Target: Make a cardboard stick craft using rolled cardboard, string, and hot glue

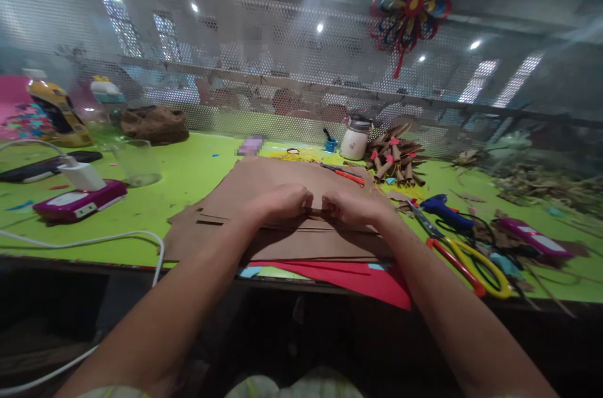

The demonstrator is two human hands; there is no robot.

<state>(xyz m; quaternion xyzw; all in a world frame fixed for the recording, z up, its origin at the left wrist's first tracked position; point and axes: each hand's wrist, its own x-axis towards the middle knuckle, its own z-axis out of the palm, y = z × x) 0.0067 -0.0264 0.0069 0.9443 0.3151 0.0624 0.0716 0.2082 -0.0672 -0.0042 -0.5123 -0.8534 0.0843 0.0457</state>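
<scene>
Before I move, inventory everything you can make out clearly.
Brown sheets: several, brown, stacked centre
Red sheet: at least 1, red, beneath stack
Scissors: 1, yellow and orange handles, right
Narrow tool: 1, orange, atop stack
Glue gun: 1, blue, right
Power strips: 2, purple, left and right
Charger: 1, white, left strip
Cup: 1, clear, left
Bottle: 1, yellow and black, far left
Cloth: 1, brown, far left
Jar: 1, white, far side
Pot: 1, blue, beside jar
Tubes: many, brown, right of jar
Ornament: 1, multicoloured, upper right
Mesh: 1, grey, behind
Table: 1, green, below
Left hand: 1, bare, at stack
Right hand: 1, bare, at stack
</scene>
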